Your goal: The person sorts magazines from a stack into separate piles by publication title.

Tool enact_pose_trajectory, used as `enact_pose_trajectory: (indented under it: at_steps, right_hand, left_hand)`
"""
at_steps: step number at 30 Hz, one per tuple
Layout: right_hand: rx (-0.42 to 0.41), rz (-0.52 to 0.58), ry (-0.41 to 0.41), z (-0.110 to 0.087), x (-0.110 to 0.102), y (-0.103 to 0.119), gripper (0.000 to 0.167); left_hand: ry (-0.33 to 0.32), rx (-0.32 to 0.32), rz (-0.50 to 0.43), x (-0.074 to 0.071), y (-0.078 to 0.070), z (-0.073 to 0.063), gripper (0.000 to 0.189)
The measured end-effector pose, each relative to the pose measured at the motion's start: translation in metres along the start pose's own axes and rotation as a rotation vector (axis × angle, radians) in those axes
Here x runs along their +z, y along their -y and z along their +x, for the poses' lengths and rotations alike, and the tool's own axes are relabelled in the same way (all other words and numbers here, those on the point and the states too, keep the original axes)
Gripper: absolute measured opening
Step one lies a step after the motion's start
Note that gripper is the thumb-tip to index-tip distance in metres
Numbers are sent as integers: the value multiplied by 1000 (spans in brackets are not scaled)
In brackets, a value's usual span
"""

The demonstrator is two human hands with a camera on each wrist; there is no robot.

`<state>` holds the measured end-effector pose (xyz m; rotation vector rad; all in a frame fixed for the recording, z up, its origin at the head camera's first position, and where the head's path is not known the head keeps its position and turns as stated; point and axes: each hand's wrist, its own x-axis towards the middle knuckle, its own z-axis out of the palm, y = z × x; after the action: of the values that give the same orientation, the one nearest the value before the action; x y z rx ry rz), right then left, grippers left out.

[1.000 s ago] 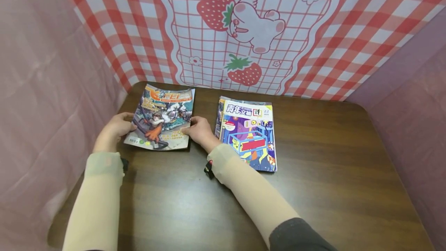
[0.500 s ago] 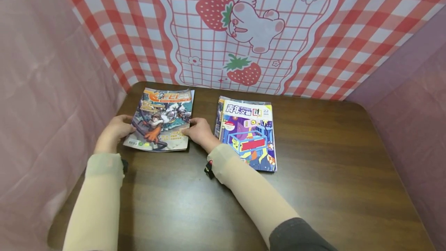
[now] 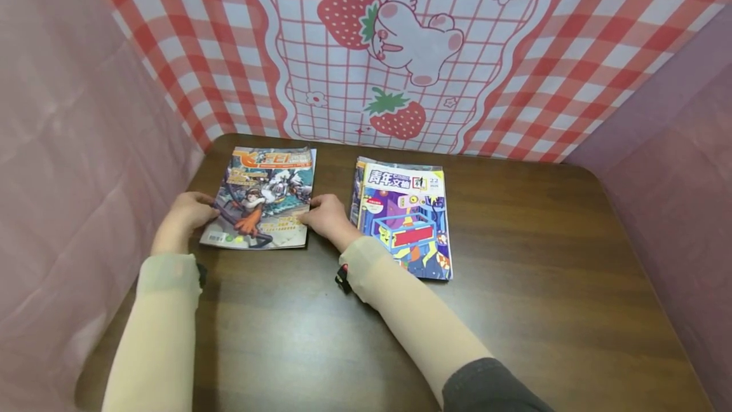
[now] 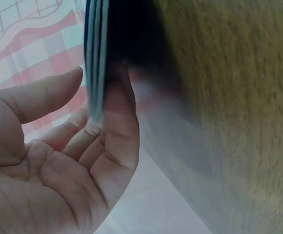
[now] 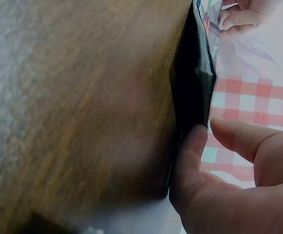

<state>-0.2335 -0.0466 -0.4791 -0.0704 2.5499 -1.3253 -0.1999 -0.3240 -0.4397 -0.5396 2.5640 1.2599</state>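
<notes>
In the head view, a comic-style magazine (image 3: 260, 199) with orange lettering lies at the far left of the table, apparently atop others. My left hand (image 3: 185, 218) holds its left edge, and my right hand (image 3: 328, 216) grips the right edge. The left wrist view shows several thin layers of magazines (image 4: 96, 58) between the thumb and the fingers (image 4: 119, 131); a dark gap separates them from the wood. The right wrist view has the thumb (image 5: 239, 139) on the cover side and fingers beneath the dark edge. Right of my hand lies a second pile of magazines (image 3: 408, 221), purple cover on top.
Both piles lie on a brown wooden table (image 3: 532, 285). Behind it hangs a red-and-white checked cloth (image 3: 400, 56) with strawberries. A pink curtain (image 3: 74, 145) closes the left side, and a mauve one (image 3: 669, 145) the right.
The left magazines have sunk slightly toward the table and their cover looks flatter, with both hands still at the edges. The purple-covered pile has not moved.
</notes>
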Motion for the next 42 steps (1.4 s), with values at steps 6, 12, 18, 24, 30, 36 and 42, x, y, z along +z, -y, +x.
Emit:
enact_pose_trajectory:
  at_steps: [6,12,18,24,30,36,42]
  right_hand:
    - [-5,-18,-15,-4,-3,2,39]
    - [-16,19,-18,-5,-7,3,40]
    - [-43,72,-16,-6,-11,2,38]
    - [-56,133,-35,-6,-16,0,36]
    - [-100,194,-44,-14,-27,3,36]
    - [-137,264,-45,-20,-36,3,41]
    - [-157,273,-57,-26,-47,3,45]
  left_hand:
    - [-44,-6,79,-3,-3,-6,44]
    - [-100,0,113,-2,-2,-7,42]
    - [-123,80,200,-2,-9,-13,49]
    - [-96,80,113,7,-26,-20,55]
    - [-97,132,89,15,-37,-26,59]
    - [-74,139,-8,25,-48,-37,60]
    - [-100,185,-55,34,-57,-48,58]
